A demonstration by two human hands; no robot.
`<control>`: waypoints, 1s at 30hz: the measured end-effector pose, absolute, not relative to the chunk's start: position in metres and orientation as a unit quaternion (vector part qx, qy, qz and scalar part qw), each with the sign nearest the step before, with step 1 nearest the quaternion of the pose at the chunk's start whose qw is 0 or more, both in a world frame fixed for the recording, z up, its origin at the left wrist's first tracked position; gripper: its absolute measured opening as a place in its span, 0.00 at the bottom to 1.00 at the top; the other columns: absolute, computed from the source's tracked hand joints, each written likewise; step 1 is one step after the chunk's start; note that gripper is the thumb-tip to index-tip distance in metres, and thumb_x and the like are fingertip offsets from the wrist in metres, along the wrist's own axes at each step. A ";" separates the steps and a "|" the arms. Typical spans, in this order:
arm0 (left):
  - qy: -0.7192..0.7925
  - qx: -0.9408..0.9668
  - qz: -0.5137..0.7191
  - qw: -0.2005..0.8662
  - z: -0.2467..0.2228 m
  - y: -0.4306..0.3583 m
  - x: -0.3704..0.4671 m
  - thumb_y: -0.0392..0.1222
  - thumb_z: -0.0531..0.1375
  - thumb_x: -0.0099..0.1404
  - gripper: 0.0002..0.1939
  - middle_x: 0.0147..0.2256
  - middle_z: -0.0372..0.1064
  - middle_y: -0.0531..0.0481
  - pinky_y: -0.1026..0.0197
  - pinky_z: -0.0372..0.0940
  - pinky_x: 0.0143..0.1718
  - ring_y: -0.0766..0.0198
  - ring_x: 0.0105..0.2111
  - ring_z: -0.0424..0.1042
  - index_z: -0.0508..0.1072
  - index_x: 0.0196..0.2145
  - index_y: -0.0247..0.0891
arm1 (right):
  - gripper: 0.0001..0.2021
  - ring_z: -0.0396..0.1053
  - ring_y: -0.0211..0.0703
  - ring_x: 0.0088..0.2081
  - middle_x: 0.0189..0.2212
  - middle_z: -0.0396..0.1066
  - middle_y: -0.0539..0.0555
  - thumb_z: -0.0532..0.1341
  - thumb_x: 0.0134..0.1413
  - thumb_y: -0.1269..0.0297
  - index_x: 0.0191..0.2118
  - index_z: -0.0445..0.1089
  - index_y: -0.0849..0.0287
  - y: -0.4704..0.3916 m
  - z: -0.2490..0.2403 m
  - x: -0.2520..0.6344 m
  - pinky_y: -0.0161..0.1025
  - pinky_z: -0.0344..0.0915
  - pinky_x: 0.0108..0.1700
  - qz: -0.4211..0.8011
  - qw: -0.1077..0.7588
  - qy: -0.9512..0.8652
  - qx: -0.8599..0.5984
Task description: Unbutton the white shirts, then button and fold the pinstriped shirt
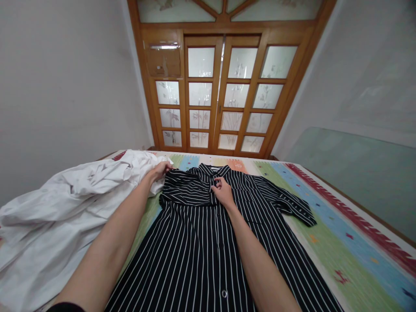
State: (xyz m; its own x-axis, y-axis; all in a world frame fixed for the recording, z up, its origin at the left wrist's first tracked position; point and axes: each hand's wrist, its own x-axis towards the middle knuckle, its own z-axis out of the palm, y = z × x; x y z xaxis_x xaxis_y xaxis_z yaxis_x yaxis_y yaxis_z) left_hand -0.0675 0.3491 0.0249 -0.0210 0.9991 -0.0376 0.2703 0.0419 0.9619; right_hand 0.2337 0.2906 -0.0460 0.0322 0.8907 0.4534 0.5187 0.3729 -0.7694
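Note:
A black shirt with white stripes (201,242) lies front side up, its collar at the far end. One sleeve stretches out to the right; the left one is folded across the chest. My left hand (161,169) is closed on the shirt's fabric at the left shoulder, beside a white cloth. Over the chest near the button line is my right hand (222,190), its fingers curled and pinched at the edge of the folded sleeve.
The crumpled white cloth (78,190) covers the left side. Beneath lies a colourful patterned cover (351,225). A pale green panel (357,160) stands at the right. Wooden doors with glass panes (224,95) are beyond the far edge, between grey walls.

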 end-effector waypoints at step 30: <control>0.661 0.748 0.013 0.058 0.051 0.362 -0.053 0.47 0.55 0.54 0.16 0.35 0.76 0.40 0.59 0.64 0.39 0.51 0.38 0.73 0.78 0.30 0.35 | 0.12 0.62 0.39 0.23 0.19 0.60 0.44 0.55 0.42 0.67 0.36 0.67 0.58 0.290 -0.044 0.235 0.35 0.58 0.31 0.190 0.518 -0.631 -0.546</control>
State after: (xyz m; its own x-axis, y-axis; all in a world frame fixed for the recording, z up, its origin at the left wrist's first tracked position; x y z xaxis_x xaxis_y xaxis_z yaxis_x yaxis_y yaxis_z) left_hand -0.0533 0.3623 0.0505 0.1260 0.9904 -0.0573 0.9873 -0.1195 0.1046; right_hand 0.2347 0.2899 -0.0439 0.1326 0.8850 0.4463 0.4915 0.3323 -0.8050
